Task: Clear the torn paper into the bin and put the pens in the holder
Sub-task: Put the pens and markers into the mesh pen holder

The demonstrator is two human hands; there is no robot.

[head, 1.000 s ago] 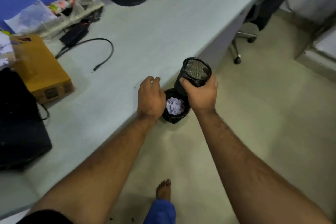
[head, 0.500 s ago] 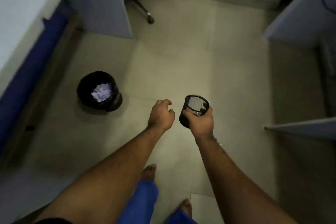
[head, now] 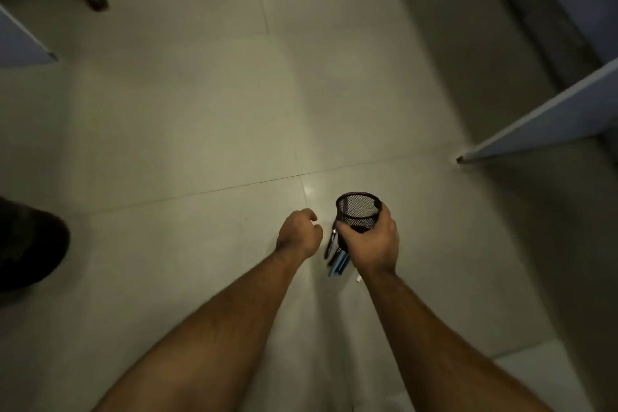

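My right hand (head: pixel 371 244) grips a black mesh pen holder (head: pixel 358 211) from the side and keeps it upright above the floor. Its inside looks empty. Several blue and black pens (head: pixel 336 261) show just below the holder, partly hidden by my right hand; I cannot tell whether they lie on the floor. My left hand (head: pixel 297 234) hovers a little to the left of the holder with loosely curled fingers and holds nothing. At the left edge a dark, blurred bin (head: pixel 30 244) is partly in view. No torn paper shows.
Pale floor tiles (head: pixel 200 110) fill most of the view. A chair caster (head: pixel 95 2) sits at the top left, beside a desk panel corner (head: pixel 26 50). Another desk panel (head: pixel 541 124) juts in from the right. A small white scrap (head: pixel 358 279) lies by my right wrist.
The view has swung right, away from the desk; the bin slid to the left edge. My right hand still carries the holder, and pens have come into view beneath it.
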